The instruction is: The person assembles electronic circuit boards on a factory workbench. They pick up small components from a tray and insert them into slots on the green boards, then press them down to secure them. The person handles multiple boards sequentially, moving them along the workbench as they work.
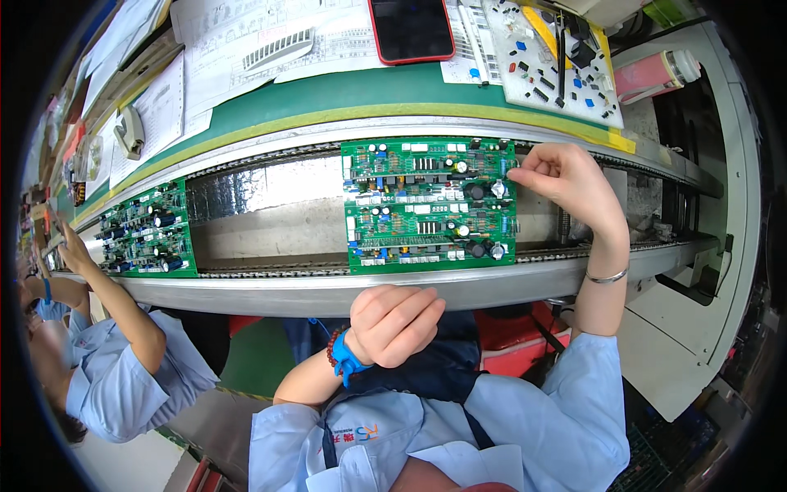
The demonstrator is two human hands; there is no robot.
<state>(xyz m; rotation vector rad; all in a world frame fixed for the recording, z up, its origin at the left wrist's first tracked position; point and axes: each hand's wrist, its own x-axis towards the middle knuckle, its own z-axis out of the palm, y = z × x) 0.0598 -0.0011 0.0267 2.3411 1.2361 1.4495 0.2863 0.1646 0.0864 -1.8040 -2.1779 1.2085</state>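
Observation:
A green circuit board (428,182) packed with small parts lies across the conveyor rails in front of me. My right hand (566,182) reaches over the rails at its upper right edge, thumb and fingers pinched together beside a round silver part. Whatever is in that pinch, if anything, is too small to make out. My left hand (395,325) is curled closed by the near rail, below the board, and its palm side is hidden. A blue band (348,361) and a beaded bracelet circle the left wrist; a metal bangle (607,277) is on the right.
Another populated circuit board (147,231) sits further left on the rails, near a co-worker's hand (75,249). Beyond the far rail are a red-edged phone (411,31), paper drawings (221,33), and a white foam sheet (525,78) with loose components. A pink bottle (652,75) lies at right.

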